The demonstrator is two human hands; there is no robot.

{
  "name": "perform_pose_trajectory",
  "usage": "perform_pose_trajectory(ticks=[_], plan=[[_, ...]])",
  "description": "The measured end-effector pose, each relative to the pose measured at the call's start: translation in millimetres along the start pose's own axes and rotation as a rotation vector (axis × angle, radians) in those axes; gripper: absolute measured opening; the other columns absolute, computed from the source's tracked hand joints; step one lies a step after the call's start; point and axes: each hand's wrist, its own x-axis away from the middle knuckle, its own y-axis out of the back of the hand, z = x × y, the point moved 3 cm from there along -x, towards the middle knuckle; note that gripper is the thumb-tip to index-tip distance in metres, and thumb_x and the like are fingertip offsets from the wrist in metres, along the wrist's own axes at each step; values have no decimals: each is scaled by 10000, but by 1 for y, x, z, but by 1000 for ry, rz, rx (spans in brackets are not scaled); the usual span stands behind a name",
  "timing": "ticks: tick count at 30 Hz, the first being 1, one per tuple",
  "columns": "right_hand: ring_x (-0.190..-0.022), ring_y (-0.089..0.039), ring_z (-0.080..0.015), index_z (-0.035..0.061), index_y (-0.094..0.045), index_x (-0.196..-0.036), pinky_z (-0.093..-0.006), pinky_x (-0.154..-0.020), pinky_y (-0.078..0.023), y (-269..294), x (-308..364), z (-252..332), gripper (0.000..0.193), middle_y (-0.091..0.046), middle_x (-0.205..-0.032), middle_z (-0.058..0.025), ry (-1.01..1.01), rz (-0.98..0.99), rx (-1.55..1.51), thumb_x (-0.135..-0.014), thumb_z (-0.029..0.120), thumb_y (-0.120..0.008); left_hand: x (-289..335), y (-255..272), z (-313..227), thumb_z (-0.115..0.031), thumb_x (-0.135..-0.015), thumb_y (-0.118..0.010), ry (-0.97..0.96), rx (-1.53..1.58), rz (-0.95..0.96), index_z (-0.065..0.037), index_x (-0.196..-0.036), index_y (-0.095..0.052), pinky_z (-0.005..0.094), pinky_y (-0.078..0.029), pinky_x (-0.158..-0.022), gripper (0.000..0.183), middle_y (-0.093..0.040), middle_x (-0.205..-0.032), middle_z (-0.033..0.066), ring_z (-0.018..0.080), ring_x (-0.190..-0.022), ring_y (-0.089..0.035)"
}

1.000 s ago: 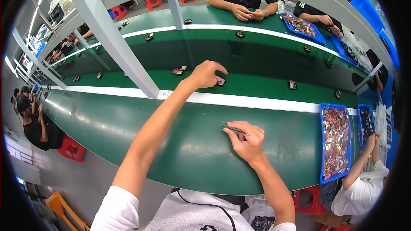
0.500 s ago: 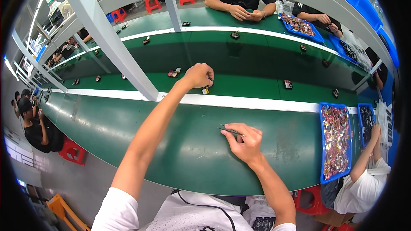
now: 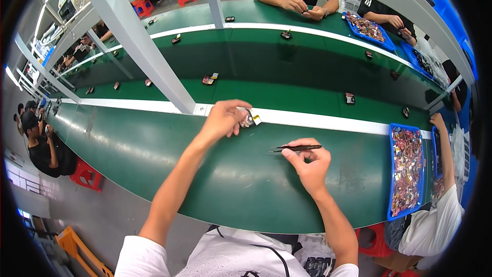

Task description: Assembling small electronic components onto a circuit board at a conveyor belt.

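My left hand (image 3: pixel 223 120) is closed at the fingertips around a small dark electronic part (image 3: pixel 249 119) with a white-and-yellow tab. It hovers by the white rail (image 3: pixel 297 117) at the near edge of the green conveyor belt (image 3: pixel 287 95). My right hand (image 3: pixel 313 168) pinches a pair of dark tweezers (image 3: pixel 302 147) above the green worktable (image 3: pixel 246 184), their tips pointing left toward the part. The tweezers' tips stand slightly apart with nothing visible between them. Finer detail of the part is too small to tell.
Similar parts, one a red-and-black piece (image 3: pixel 209 79), lie spaced along the belt. A blue tray (image 3: pixel 392 174) heaped with small reddish pieces stands at right, beside a co-worker's arm (image 3: pixel 447 159). A grey post (image 3: pixel 138 46) rises at left. Other people sit across the belt.
My left hand has come back from the belt toward me, bringing the small electronic part over the rail. My right hand has shifted slightly right, and the tweezers now lie more level.
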Motion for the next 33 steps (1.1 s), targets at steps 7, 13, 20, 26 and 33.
perform_pose_trajectory(ticks=[7,13,20,26,33], plan=[[-470,-436,9,-27,-690,-966,-189,-431,-292,-3,-1,-4,158,-602,-646,26,-267,45,-215,-844,-31,-789,43,-43,14,-75,-959,-645,40,246,-41,46,-1030,-685,210,-387,-424,145,-692,-775,51,58,-516,-559],[-485,-398,18,-17,-695,-954,-184,-447,-264,-7,4,-13,152,-557,-631,62,-266,87,-161,-839,-35,-792,56,-61,18,-62,-948,-666,-43,156,-105,40,-976,-675,213,-407,-440,106,-681,-736,35,30,-547,-554],[-488,-383,21,-8,-708,-906,-189,-452,-251,-7,7,-17,129,-543,-623,72,-176,63,-11,-823,-32,-805,59,-66,15,-52,-949,-667,-118,84,-151,34,-956,-679,213,-406,-449,87,-702,-725,24,14,-550,-561],[-469,-367,20,6,-717,-889,-194,-453,-229,-6,7,-20,133,-495,-554,87,-166,51,67,-809,-6,-823,60,-68,15,-21,-938,-678,-150,77,-175,48,-976,-680,201,-410,-494,79,-697,-720,24,1,-578,-562],[-465,-354,23,11,-721,-874,-199,-451,-215,-5,6,-19,136,-480,-536,89,-168,35,87,-800,7,-835,61,-69,15,-20,-939,-680,-174,51,-184,53,-977,-681,197,-409,-499,83,-695,-715,20,-3,-577,-551]])
